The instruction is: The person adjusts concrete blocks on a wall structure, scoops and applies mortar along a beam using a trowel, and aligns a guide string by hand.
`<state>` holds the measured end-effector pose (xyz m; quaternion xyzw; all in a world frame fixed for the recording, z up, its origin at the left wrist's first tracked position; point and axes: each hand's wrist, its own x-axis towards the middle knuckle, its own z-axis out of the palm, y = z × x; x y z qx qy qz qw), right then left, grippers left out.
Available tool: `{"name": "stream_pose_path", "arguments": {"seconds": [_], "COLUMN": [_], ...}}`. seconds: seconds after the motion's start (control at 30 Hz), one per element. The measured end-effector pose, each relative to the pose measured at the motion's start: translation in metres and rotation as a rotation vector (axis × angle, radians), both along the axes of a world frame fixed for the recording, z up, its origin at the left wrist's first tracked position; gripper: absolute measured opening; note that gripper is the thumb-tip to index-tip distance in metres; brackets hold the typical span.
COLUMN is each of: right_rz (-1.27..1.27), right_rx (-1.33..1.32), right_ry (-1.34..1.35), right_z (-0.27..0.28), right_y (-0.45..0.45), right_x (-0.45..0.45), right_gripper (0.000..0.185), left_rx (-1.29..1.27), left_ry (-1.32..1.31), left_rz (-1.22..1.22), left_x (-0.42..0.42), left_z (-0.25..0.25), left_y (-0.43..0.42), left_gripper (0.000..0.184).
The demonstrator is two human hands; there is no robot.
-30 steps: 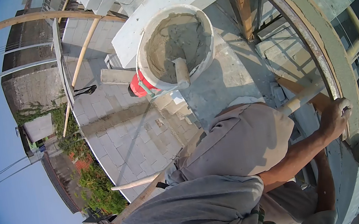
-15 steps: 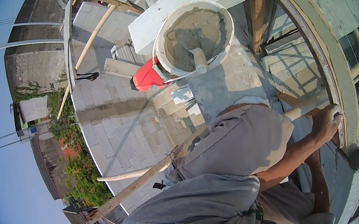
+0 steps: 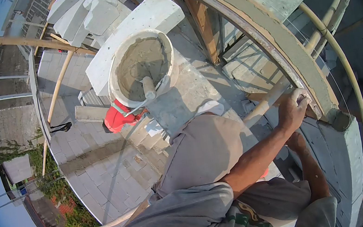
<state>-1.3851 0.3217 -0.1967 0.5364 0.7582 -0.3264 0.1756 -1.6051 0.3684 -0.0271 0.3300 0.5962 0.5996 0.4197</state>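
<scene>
My left hand (image 3: pixel 293 108) has its fingers closed on the lower end of a long, narrow metal-edged bar (image 3: pixel 259 38). The bar runs along the side of a beam topped with grey mortar (image 3: pixel 279 30). Just below it is my right hand (image 3: pixel 295 142), beside the block wall (image 3: pixel 333 152); its fingers are largely hidden, and I cannot make out whether it holds anything. A white bucket (image 3: pixel 115 83) of wet mortar stands on a board beyond my knee, with the handle of a tool (image 3: pixel 148 88) sticking out over its rim.
White blocks (image 3: pixel 141 18) lie behind the bucket. Someone in red (image 3: pixel 119 118) is lower down, past the bucket. Bamboo poles (image 3: pixel 336 50) cross at the right, beside a thin string. A pale block wall (image 3: pixel 102 181) drops away at the left, with wooden poles (image 3: pixel 59 82) above it.
The view has swung, so the bucket, beam and hands appear further left. More of my right hand now shows below my left hand, which remains at the bar's end.
</scene>
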Motion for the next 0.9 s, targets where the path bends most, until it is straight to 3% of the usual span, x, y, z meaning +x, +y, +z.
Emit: {"name": "stream_pose_path", "arguments": {"seconds": [0.03, 0.13, 0.23, 0.37, 0.53, 0.63, 0.73, 0.83, 0.9], "right_rz": [-0.138, -0.126, -0.342, -0.423, -0.283, -0.367, -0.108, -0.168, -0.141], "right_rx": [-0.046, 0.024, -0.132, -0.115, -0.014, -0.173, -0.017, 0.079, 0.043], "right_ry": [-0.004, -0.041, 0.045, 0.035, -0.167, -0.066, -0.107, -0.092, -0.081], "right_z": [0.018, 0.053, 0.056, 0.062, 0.06, 0.076, 0.01, 0.037, 0.03], "right_y": [-0.002, -0.006, -0.005, -0.01, -0.023, -0.009, -0.015, -0.002, 0.005], "right_x": [-0.011, -0.022, -0.002, 0.024, 0.039, 0.024, 0.056, 0.025, 0.016], "right_gripper": [0.022, 0.022, 0.024, 0.026, 0.028, 0.03, 0.028, 0.024, 0.023], "left_rx": [-0.053, -0.063, -0.066, -0.076, -0.102, -0.067, -0.132, -0.074, -0.113], "left_ry": [-0.021, -0.1, -0.188, -0.269, -0.218, -0.175, -0.247, -0.282, -0.279], "left_rz": [-0.04, -0.095, -0.181, -0.353, -0.401, -0.358, -0.412, -0.366, -0.348], "left_x": [0.0, 0.011, 0.034, 0.062, 0.083, 0.082, 0.071, 0.071, 0.051], "left_z": [0.003, -0.004, 0.006, 0.004, -0.007, -0.008, -0.007, -0.027, -0.012], "left_y": [0.001, 0.015, 0.026, 0.025, 0.023, 0.025, 0.028, 0.031, 0.034], "left_gripper": [0.024, 0.029, 0.029, 0.027, 0.024, 0.022, 0.023, 0.024, 0.025]}}
